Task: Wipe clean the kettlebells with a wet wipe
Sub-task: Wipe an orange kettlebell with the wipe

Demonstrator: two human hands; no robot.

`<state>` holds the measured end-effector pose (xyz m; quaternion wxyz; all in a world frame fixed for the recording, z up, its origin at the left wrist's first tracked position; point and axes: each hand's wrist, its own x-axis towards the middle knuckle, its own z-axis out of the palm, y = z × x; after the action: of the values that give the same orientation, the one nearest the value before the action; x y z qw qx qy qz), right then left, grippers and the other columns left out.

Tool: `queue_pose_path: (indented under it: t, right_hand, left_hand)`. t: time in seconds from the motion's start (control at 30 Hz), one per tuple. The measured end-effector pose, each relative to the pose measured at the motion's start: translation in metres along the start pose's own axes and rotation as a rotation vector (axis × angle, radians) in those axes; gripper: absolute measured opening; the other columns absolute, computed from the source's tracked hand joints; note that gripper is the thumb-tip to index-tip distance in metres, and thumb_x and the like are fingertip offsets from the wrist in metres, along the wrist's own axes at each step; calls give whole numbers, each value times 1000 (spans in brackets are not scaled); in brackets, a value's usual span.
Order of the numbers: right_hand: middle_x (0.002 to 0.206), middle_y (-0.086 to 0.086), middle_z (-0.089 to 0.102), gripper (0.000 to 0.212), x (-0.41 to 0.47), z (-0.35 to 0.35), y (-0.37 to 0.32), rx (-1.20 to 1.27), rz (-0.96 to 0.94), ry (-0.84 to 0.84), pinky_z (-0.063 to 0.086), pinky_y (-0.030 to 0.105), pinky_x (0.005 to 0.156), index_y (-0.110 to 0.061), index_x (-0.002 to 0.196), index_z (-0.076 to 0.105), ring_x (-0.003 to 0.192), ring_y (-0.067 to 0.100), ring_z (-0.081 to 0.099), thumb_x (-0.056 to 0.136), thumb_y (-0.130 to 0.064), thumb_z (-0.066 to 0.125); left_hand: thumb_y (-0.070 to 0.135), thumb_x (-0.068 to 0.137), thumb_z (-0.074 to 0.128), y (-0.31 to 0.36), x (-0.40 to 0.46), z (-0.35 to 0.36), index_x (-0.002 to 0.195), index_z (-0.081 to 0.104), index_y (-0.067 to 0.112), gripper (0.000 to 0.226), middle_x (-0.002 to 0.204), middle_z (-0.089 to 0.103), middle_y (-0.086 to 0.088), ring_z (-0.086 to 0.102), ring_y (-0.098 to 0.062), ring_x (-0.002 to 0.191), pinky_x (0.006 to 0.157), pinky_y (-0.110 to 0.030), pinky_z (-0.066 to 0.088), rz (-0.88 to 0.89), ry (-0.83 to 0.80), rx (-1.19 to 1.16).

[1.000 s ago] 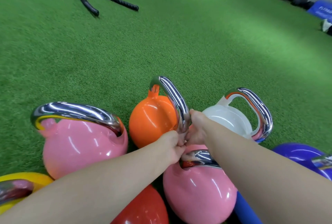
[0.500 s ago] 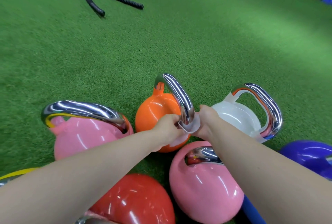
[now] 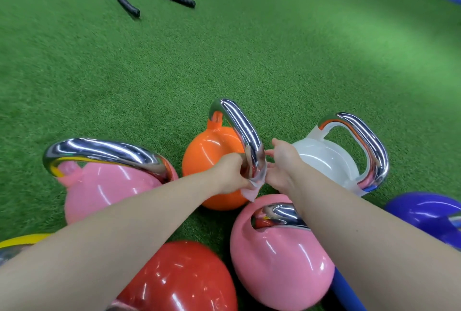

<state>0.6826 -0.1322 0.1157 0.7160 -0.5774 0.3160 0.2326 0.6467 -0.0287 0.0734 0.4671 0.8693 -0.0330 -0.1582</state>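
So left hand is clamped on the wet wipe around the orange kettlebell handle. Right hand sits just beside it, fingers loose, white kettlebell right behind

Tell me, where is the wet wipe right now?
In the head view, the wet wipe sits low centre, wrapped round the orange kettlebell handle's near end, pinched by the left hand, the right hand beside it.

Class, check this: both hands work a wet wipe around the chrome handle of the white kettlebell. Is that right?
Not quite. In the head view the left hand and right hand work the wipe around the handle of the orange kettlebell, not the white kettlebell.
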Motion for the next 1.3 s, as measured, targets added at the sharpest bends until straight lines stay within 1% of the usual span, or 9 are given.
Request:
queue_pose_path:
  t: [0.17, 0.27, 0.5, 0.6, 0.77, 0.93, 1.13, 1.23, 1.3]
  right_hand:
    - [138, 7, 44, 41, -5, -10, 3, -73, 146, 93, 38, 44, 102, -10, 135, 40, 125, 33, 47, 96, -22, 32]
    - [122, 18, 58, 47, -10, -10, 5, -142, 257, 58, 45, 54, 92, -3, 130, 41, 104, 37, 61, 94, -32, 32]
    - [43, 7, 46, 40, -3, 0, 8, -256, 74, -69, 36, 16, 42, -10, 65, 45, 36, 17, 43, 97, -28, 29]
    - [47, 5, 44, 38, -3, 4, 10, -334, -29, -39, 39, 22, 49, -11, 61, 45, 46, 19, 44, 95, -23, 32]
    - [46, 4, 50, 38, 2, 3, 10, -436, -81, 28, 38, 25, 52, -13, 63, 48, 43, 18, 48, 95, -24, 31]
    - [33, 0, 46, 42, -2, -2, 11, -515, -95, 28, 36, 12, 35, -11, 62, 49, 26, 13, 43, 98, -23, 29]
    - [34, 3, 47, 48, -9, -4, 10, -588, -74, 21, 34, 11, 34, -11, 58, 48, 26, 14, 42, 97, -30, 29]
    - [76, 18, 68, 51, -8, -2, 6, -683, -167, 130, 56, 33, 65, -2, 87, 60, 68, 26, 67, 98, -38, 26]
    - [115, 25, 59, 45, -14, 0, 2, -937, -354, 246, 44, 41, 94, 0, 111, 55, 107, 36, 56, 101, -30, 23]
  left_hand:
    - [16, 71, 78, -3, -14, 11, 88, 62, 21, 24, 83, 63, 10, 60, -11, 84, 64, -14, 38, 4, 179, -46]
    - [14, 81, 69, 0, -24, 25, 114, 61, 16, 33, 109, 67, -2, 60, -19, 107, 78, -14, 38, -15, 276, -4]
    - [-4, 70, 47, 7, -40, 47, 125, 50, 20, 60, 118, 62, -2, 55, -20, 113, 99, -35, 44, -195, 226, -309]
    - [-10, 72, 42, 25, -43, 52, 125, 47, 19, 61, 110, 61, -3, 57, -20, 103, 93, -36, 49, -302, 235, -513]
    - [-9, 78, 30, 44, -39, 49, 111, 44, 6, 39, 84, 48, -9, 54, -25, 64, 46, -21, 42, -498, 207, -782]
    - [-21, 74, 19, 35, -20, 47, 129, 43, 38, 84, 119, 59, 0, 55, -21, 94, 42, -14, 42, -513, 307, -1130]
    - [-25, 79, 17, 30, -15, 32, 102, 51, 18, 60, 90, 58, -7, 51, -19, 79, 60, -26, 39, -542, 83, -1133]
    - [-27, 78, 18, 32, -21, 17, 75, 46, 14, 50, 63, 56, 0, 52, -13, 63, 58, -22, 41, -405, -54, -1034]
    - [-27, 78, 27, 33, -26, 8, 72, 39, 17, 45, 73, 45, -1, 45, -13, 70, 63, -24, 39, -377, -105, -904]
